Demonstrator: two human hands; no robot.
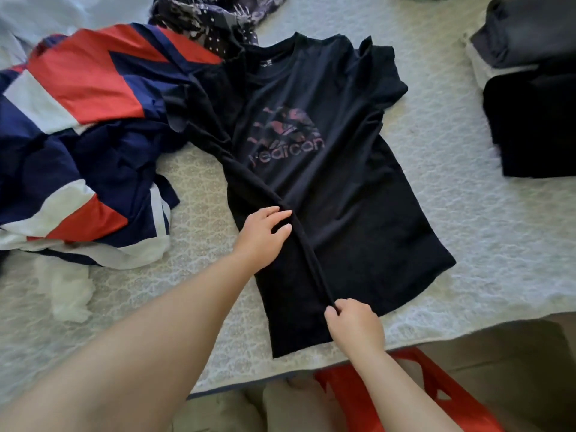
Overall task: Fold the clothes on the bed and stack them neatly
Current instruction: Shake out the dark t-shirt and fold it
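Observation:
A black T-shirt (336, 188) with a reddish printed logo lies face up on the bed (498, 232), collar away from me. A raised ridge of cloth runs along its left side. My left hand (265, 238) lies on that ridge midway down, fingers straight and the thumb tucked under the fold. My right hand (352, 322) pinches the ridge at the hem, near the bed's front edge. A stack of folded dark and grey clothes (530, 98) stands at the right edge of the bed.
A crumpled red, white and navy garment (81, 135) lies to the left, touching the shirt's sleeve. A dark patterned cloth (205, 20) sits at the back. White cloth (68, 291) lies at front left. A red plastic stool (414, 397) stands below the bed edge.

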